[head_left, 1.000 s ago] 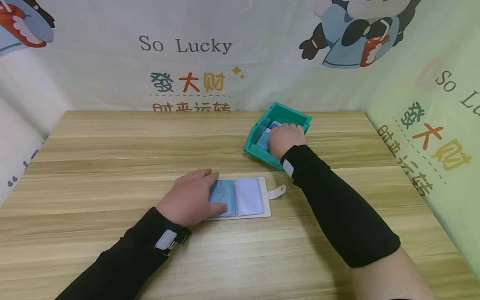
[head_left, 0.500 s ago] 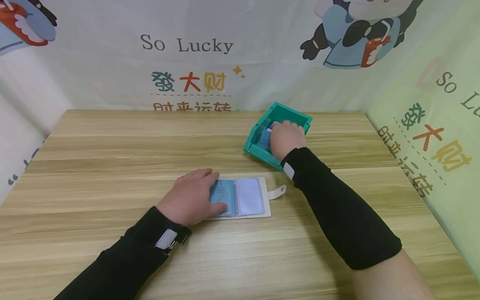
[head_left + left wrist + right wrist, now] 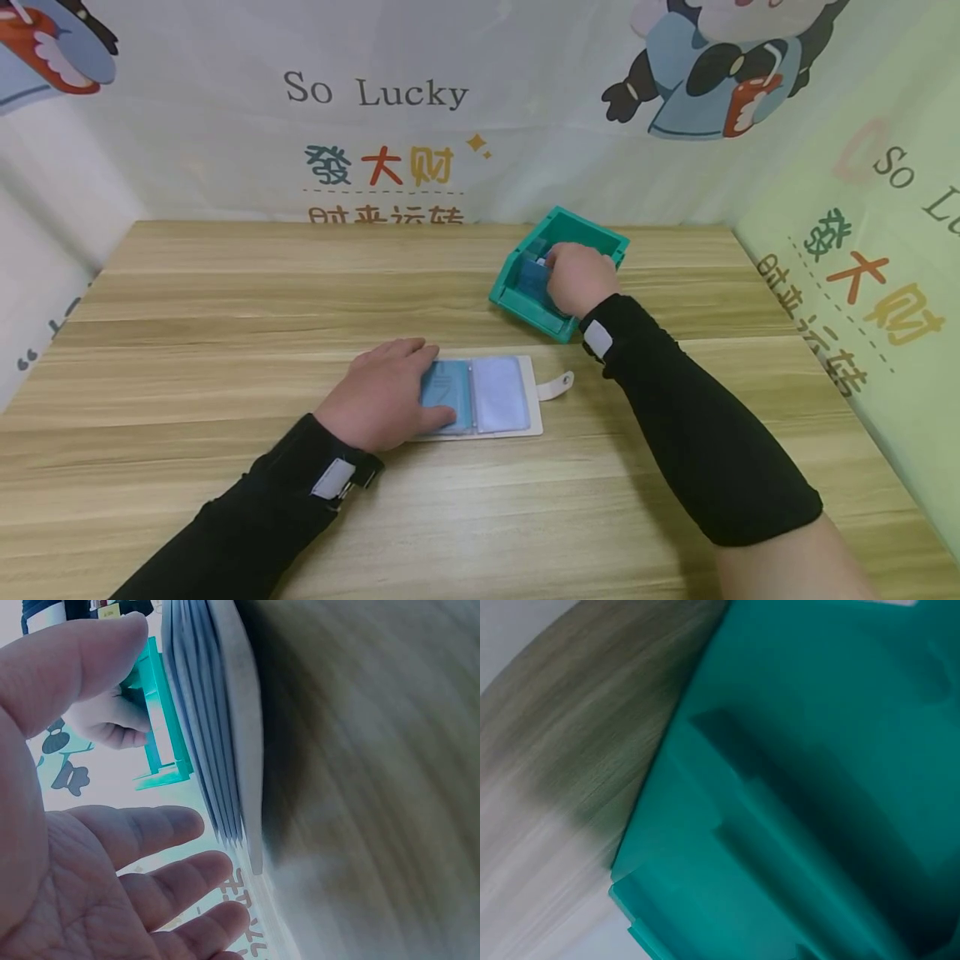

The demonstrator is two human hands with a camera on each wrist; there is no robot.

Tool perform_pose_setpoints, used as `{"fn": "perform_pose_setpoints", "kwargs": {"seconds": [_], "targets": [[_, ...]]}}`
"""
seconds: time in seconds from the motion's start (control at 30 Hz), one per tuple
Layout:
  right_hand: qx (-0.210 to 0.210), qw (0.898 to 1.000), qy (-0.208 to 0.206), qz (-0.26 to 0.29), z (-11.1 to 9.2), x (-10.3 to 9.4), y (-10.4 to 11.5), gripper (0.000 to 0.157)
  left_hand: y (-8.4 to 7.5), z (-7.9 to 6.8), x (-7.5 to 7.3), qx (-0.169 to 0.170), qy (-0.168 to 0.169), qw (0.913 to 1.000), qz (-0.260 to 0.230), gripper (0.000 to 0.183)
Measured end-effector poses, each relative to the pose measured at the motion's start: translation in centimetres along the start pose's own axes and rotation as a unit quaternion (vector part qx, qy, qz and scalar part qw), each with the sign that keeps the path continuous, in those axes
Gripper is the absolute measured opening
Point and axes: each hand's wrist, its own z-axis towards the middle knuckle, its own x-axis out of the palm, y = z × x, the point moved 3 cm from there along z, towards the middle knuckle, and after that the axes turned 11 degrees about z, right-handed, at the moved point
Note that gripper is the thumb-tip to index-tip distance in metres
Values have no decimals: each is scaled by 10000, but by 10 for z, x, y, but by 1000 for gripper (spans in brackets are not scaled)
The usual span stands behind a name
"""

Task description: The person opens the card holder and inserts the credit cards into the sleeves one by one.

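From my remote seat I see a pale wood-grain table (image 3: 480,517) reaching back to a light cloth (image 3: 210,125) printed with cartoon figures, the words "So Lucky" and bright characters. The printed cloth also closes off the right side, and a whitish one stands on the left.

An open card book (image 3: 501,394) lies flat near the middle of the table. Its long axis runs left to right, and its white strap (image 3: 556,385) sticks out from the right edge, pointing right. Beyond it, to the right, a green box (image 3: 528,317) sits turned at an angle, its longer sides running from near left to far right, with blue cards (image 3: 533,279) inside.

My left hand (image 3: 382,392) lies over the book's left page, wide, thumb apart from the loosely extended fingers; the right page shows uncovered. My right hand (image 3: 582,281) reaches down into the box, just right of the cards. Its fingertips are hidden, so I cannot tell whether they pinch one. Black sleeves (image 3: 697,417) cover both forearms.
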Motion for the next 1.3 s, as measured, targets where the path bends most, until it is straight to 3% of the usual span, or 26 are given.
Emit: {"fn": "perform_pose_setpoints", "kwargs": {"seconds": [0.17, 0.37, 0.63, 0.87, 1.1, 1.3], "targets": [[-57, 9968, -239, 757, -9, -8, 1, 20, -1, 0, 0, 7, -25, 10000, 8, 83], [-189, 9843, -733, 1595, -19, -17, 1, 21, -1, 0, 0, -21, -45, 10000, -42, 83], [-555, 9714, -1005, 2079, -38, -28, 9, 22, -1, 1, -2, 13, -220, 9996, -150, 78], [-1173, 9688, -570, 2110, -58, -26, 27, 20, -1, 1, -9, -123, -587, 9960, -656, 72], [-1537, 9658, 141, 2082, -70, -10, 47, 16, -1, 3, -15, -267, -847, 9899, -1109, 68], [-1871, 9571, 756, 2078, -84, 8, 65, 11, -3, 3, -19, -56, -1236, 9843, -1258, 59]]}}
